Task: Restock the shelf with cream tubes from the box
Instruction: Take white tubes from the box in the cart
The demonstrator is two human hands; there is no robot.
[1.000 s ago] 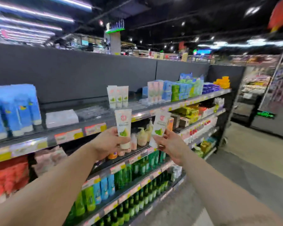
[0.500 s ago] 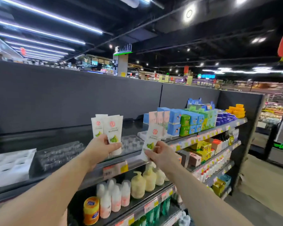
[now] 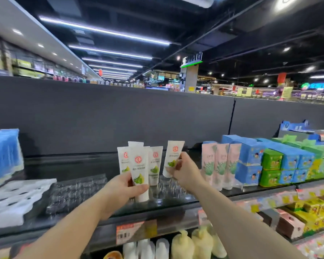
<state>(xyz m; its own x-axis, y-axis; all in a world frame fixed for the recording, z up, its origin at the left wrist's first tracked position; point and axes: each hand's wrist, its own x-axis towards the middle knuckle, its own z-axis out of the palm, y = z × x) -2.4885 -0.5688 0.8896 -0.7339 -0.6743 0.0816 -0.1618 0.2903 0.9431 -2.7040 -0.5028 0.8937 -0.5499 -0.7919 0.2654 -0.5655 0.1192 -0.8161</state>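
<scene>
Both arms reach forward over the top shelf, a dark glossy board backed by a grey panel.

The left hand grips a white cream tube, thumb across its front low down and fingers curled behind, cap end down. This tube stands upright just above the shelf board; whether its cap touches the board cannot be told. Right behind it stand three more tubes of the same kind, close together, caps down, in a clear plastic tray that stretches to the left.

The right hand pinches a second tube by its lower half between thumb and fingertips. It is tilted a little, its flat crimped end leaning to the right, and held clear of the shelf, just right of the standing tubes and left of the pink tubes.

Far left on the shelf are blue packs, with a white foam insert nearer. To the right of the pink tubes are stacked blue and green cartons. On the shelf below stand pale bottles.
</scene>
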